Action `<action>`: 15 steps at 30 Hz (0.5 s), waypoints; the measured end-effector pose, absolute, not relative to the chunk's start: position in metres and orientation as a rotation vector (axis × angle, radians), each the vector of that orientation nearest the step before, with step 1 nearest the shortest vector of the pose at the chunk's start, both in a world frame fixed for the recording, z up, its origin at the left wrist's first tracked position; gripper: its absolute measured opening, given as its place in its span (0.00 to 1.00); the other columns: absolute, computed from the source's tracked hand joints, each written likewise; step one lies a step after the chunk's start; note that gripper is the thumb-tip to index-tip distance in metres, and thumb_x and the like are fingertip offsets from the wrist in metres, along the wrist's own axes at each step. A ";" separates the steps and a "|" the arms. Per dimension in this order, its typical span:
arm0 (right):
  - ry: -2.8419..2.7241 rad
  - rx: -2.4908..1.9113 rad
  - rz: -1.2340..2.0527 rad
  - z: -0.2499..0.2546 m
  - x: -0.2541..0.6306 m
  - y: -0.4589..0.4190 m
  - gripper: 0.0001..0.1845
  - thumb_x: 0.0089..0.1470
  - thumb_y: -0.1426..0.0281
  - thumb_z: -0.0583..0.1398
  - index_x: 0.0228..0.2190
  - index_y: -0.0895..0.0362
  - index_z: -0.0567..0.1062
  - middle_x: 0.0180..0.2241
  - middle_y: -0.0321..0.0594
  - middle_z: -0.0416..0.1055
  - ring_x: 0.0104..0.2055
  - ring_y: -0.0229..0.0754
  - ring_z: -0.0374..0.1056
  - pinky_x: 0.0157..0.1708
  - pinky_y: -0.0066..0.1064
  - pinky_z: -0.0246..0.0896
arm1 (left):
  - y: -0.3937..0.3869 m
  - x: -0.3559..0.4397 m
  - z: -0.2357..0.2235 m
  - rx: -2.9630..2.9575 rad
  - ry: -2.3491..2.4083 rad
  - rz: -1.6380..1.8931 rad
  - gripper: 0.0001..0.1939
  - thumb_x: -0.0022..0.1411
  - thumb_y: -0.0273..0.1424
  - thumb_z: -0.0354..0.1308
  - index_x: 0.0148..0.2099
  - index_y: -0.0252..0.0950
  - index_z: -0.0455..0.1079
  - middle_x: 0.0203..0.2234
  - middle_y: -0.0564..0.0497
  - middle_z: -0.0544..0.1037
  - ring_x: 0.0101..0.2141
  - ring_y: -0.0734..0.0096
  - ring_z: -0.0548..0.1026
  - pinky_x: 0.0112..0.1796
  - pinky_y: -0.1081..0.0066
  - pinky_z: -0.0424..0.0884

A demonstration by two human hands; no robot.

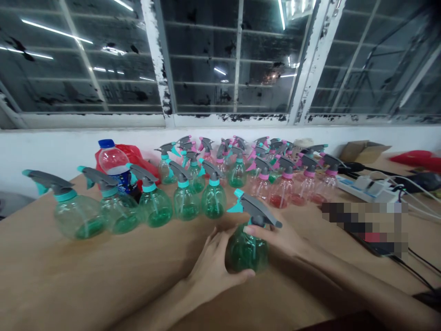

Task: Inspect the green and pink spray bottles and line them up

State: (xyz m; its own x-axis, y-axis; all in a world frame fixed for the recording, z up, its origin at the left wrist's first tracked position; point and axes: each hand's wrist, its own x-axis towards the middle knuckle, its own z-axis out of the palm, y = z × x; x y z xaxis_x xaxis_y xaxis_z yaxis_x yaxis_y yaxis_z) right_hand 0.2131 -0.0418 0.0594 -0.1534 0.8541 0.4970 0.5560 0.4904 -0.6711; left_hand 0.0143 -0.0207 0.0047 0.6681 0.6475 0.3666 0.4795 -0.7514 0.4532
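Observation:
A green spray bottle (250, 250) with a grey and turquoise trigger head stands at the near middle of the table, between both hands. My left hand (215, 257) curls round the left side of its body, thumb across the front. Around the neck and upper right side closes my right hand (275, 234), its thumb just under the collar. To the left, several green spray bottles (156, 207) form a row. Behind and to the right are spray bottles with pink collars (282, 186), some with a little red liquid at the bottom.
A blue-capped drink bottle (115, 161) and a red plastic bag (136, 158) sit at the back left. At the right lie a white power strip (368, 188) with cables, a blurred-out dark device (375, 239) and a cardboard box (361, 151). Windows line the wall behind.

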 end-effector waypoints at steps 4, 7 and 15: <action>-1.749 -1.169 0.492 0.062 0.201 -0.040 0.16 0.52 0.53 0.59 0.36 0.50 0.72 0.29 0.36 0.70 0.30 0.43 0.68 0.30 0.37 0.68 | -0.018 0.013 0.005 2.520 0.850 0.703 0.39 0.53 0.45 0.64 0.62 0.40 0.53 0.55 0.41 0.67 0.54 0.47 0.67 0.49 0.48 0.65; -1.719 -1.065 0.571 0.065 0.197 -0.041 0.16 0.54 0.58 0.59 0.43 0.50 0.72 0.36 0.38 0.73 0.37 0.44 0.70 0.41 0.39 0.67 | -0.018 0.012 0.007 2.513 0.827 0.678 0.40 0.53 0.47 0.65 0.62 0.39 0.54 0.54 0.41 0.68 0.53 0.50 0.67 0.49 0.52 0.66; -1.693 -1.027 0.569 0.062 0.206 -0.040 0.14 0.55 0.64 0.57 0.43 0.49 0.74 0.33 0.37 0.73 0.32 0.43 0.69 0.39 0.38 0.67 | -0.015 0.011 0.009 2.612 0.811 0.524 0.43 0.56 0.49 0.63 0.66 0.41 0.48 0.58 0.42 0.64 0.56 0.50 0.63 0.52 0.50 0.61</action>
State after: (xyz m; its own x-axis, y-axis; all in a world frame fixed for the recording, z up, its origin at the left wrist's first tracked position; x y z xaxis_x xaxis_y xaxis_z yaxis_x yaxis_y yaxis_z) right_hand 0.2057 -0.0396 0.0622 -0.1044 0.8461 0.5227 0.3586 0.5223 -0.7737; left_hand 0.0108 -0.0152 0.0088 0.7672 0.5947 0.2402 0.4632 -0.7728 0.4338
